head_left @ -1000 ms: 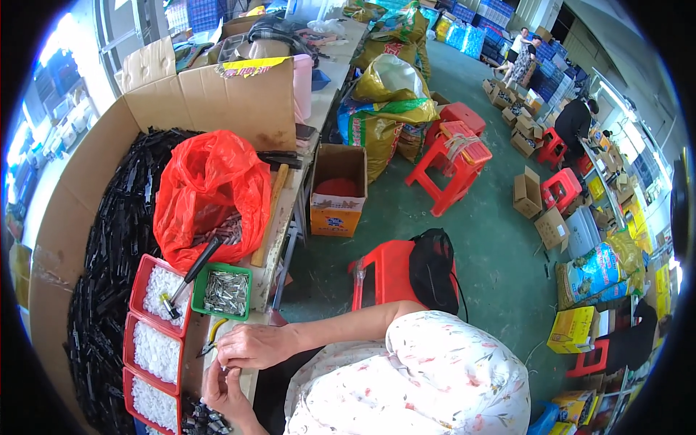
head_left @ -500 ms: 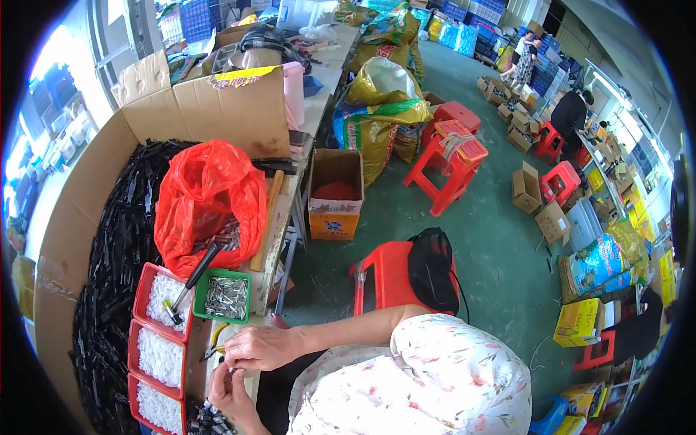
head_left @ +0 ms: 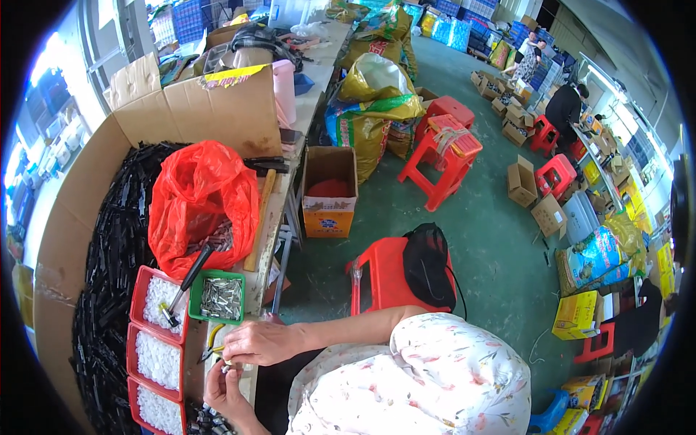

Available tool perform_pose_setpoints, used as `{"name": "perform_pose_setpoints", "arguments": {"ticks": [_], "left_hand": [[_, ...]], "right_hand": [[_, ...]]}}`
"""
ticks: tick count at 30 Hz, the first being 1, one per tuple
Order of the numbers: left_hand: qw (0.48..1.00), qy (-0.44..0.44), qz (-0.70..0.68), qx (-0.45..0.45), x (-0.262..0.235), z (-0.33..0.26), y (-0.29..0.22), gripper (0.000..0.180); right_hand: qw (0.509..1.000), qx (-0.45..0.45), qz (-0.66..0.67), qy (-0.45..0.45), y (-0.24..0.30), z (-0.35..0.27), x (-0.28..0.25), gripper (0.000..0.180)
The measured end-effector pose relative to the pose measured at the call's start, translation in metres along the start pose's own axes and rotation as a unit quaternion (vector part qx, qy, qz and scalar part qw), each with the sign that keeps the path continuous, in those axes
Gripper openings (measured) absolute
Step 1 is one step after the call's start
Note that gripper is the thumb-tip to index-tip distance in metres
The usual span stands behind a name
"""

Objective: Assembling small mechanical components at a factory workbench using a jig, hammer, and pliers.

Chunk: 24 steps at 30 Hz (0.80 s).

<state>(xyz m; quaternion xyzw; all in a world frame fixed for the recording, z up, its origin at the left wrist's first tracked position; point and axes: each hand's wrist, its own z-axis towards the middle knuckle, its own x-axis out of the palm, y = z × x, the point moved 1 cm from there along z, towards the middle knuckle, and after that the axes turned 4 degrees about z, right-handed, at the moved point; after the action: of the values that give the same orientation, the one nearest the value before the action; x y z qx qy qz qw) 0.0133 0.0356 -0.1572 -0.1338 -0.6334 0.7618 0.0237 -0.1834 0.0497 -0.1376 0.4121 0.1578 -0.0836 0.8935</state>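
Observation:
My two hands meet at the near edge of the workbench. Pinched between the fingertips of my right hand (head_left: pixel 255 343) and my left hand (head_left: pixel 223 393) is a small whitish piece (head_left: pixel 227 367); its exact kind is too small to make out. Both hands are closed. Beside my right hand lie yellow-handled pliers (head_left: pixel 213 339), partly hidden by it. A green tray (head_left: pixel 243 296) of small metal pins stands just beyond. Left of my hands are red trays (head_left: pixel 130 357) of small white plastic parts. Dark metallic parts (head_left: pixel 206 419) lie beside my left hand.
A black-handled tool (head_left: pixel 190 279) rests across one red tray. Behind it sits a red plastic bag (head_left: pixel 203 196), and a large cardboard box (head_left: pixel 61 254) holds black strips. A red stool (head_left: pixel 384 272) with a black bag stands to the right. Other people (head_left: pixel 565 109) are farther off.
My hands have shifted slightly, and the whitish piece between the fingertips now shows more. The whole view has moved a little.

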Motion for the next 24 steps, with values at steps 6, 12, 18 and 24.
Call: {"name": "perform_pose_setpoints", "arguments": {"ticks": [6, 12, 18, 24], "left_hand": [[1.000, -0.004, -0.019, 0.012, -0.002, -0.002, 0.010, 0.021], [1.000, -0.002, -0.001, 0.008, -0.006, -0.006, 0.001, 0.022], [0.996, 0.039, -0.005, 0.076, -0.005, -0.008, -0.005, 0.028], [0.999, 0.005, -0.039, 0.005, 0.005, -0.006, -0.004, 0.028]], "right_hand": [[1.000, -0.002, -0.010, 0.014, 0.004, 0.002, 0.001, 0.016], [0.999, 0.020, -0.006, 0.042, 0.008, 0.003, 0.010, 0.017], [0.999, 0.020, -0.010, 0.047, 0.004, -0.001, 0.015, 0.018], [0.999, 0.016, 0.001, 0.043, 0.003, -0.004, 0.005, 0.017]]}}
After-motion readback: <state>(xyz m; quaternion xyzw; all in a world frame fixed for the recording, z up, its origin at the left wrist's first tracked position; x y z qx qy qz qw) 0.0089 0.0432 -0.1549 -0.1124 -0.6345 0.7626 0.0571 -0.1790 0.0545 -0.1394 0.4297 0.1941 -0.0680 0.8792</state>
